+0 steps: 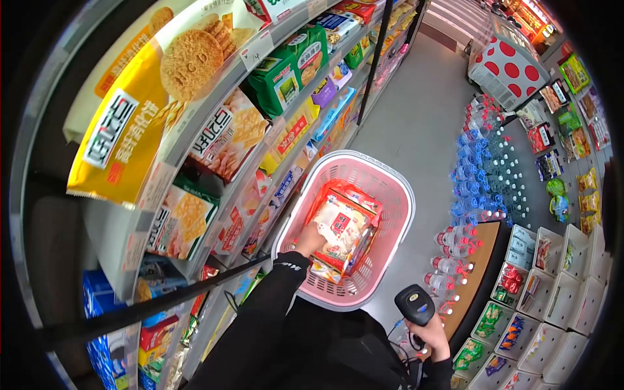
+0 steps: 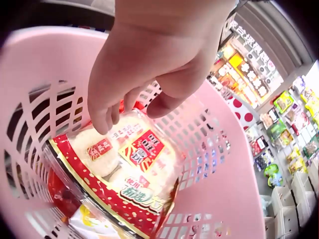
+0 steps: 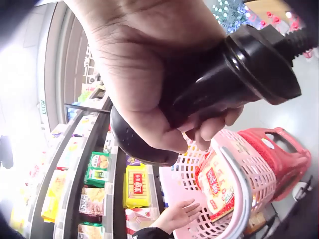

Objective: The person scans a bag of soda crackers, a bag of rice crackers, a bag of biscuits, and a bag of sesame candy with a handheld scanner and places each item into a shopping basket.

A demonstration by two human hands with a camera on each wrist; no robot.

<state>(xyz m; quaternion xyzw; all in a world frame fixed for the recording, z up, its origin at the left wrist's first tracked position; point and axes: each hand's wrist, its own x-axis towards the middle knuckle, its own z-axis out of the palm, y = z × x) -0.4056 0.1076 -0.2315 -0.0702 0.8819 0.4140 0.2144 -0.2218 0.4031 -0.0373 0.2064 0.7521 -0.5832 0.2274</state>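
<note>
In the head view, my left hand (image 1: 311,242) reaches into a pink plastic basket (image 1: 404,195). Its fingertips are at the edge of a rice cracker bag (image 1: 348,227) lying on other packages. From the left wrist, the hand (image 2: 149,59) hangs over the clear, red-trimmed bag (image 2: 124,169), fingers loosely bent down and thumb apart. The right wrist view shows those left fingers (image 3: 187,211) spread out above the basket. My right hand (image 1: 432,337) grips a black barcode scanner (image 1: 415,304) by its handle, right of the basket.
Shelves of boxed and bagged biscuits (image 1: 221,133) run close along the left. On the right stand rows of drink bottles (image 1: 481,162) and white snack bins (image 1: 520,292). A red plastic frame (image 3: 279,159) is beside the basket. Grey floor (image 1: 416,97) stretches ahead.
</note>
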